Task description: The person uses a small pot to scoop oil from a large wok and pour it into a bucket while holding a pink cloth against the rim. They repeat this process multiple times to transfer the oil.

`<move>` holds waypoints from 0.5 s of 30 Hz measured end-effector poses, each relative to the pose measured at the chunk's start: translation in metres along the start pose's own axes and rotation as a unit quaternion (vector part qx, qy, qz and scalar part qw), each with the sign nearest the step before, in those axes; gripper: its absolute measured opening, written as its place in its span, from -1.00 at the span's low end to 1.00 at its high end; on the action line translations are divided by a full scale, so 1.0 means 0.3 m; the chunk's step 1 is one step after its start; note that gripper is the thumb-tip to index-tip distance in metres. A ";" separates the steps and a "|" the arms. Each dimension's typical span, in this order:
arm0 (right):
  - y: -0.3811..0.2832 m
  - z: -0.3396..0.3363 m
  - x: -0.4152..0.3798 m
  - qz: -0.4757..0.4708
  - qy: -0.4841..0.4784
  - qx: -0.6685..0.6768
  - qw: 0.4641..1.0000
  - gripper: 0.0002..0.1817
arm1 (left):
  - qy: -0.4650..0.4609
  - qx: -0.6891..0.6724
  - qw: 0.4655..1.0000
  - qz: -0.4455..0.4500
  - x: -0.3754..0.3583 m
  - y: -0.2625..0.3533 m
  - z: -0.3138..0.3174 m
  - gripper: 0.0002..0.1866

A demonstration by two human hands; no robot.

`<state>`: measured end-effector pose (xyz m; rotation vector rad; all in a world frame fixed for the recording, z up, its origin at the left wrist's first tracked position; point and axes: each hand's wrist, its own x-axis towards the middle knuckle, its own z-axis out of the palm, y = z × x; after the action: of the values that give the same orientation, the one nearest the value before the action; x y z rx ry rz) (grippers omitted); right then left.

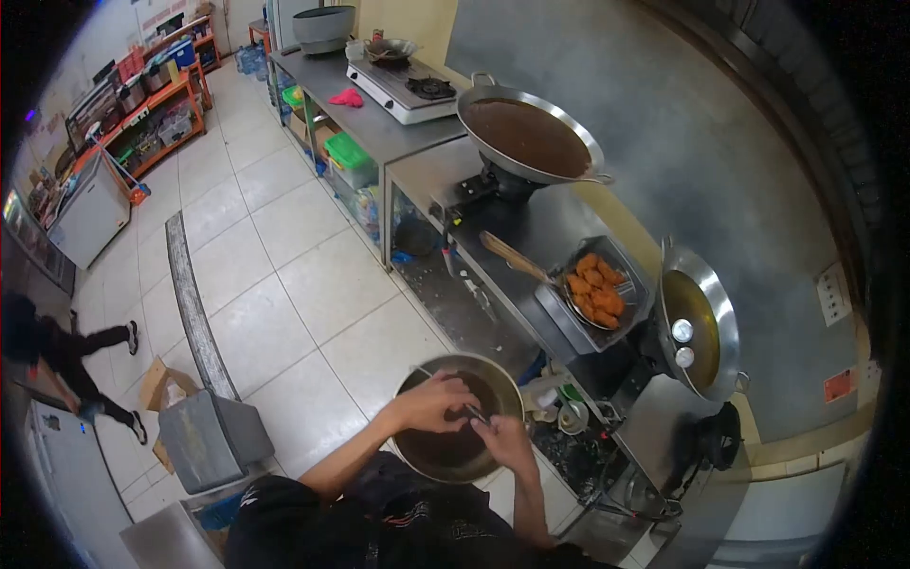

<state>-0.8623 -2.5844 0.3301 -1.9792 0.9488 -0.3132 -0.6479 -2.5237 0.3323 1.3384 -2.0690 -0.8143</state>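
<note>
Both my hands are over a large round metal pot (pixel 512 387) with dark brown contents, close to my body. My left hand (pixel 436 403) reaches across its left side, fingers curled and closed. What those fingers hold is hidden. My right hand (pixel 507 443) is closed on a small dark, thin object (pixel 477 413) that points toward my left hand. Its kind is too small to tell. To the right on the steel counter, a wooden-handled strainer (pixel 517 256) holds orange-brown fried pieces (pixel 595 289) over a metal container (pixel 569 318).
A wok of brown liquid (pixel 526 137) stands on a burner, and a wok of yellowish oil (pixel 681 284) holds two silvery round things. A white stove (pixel 398 90) is farther back. At left are a grey bin (pixel 204 441) and a person in dark clothes (pixel 71 356).
</note>
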 end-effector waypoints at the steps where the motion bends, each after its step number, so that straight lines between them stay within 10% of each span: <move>1: -0.084 0.011 0.079 -0.039 -0.004 -0.006 0.999 -0.52 | 0.093 -0.003 0.995 0.041 -0.015 -0.020 -0.099 -0.70; 15: -0.928 0.046 1.475 -0.264 0.044 0.091 0.959 -0.61 | -0.050 0.171 0.981 -0.076 0.211 -0.489 -1.645 -0.75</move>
<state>-0.4173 -2.8107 0.4860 -2.0313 0.4081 -0.7636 -0.2305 -2.7265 0.5638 1.6854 -2.2832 -0.6163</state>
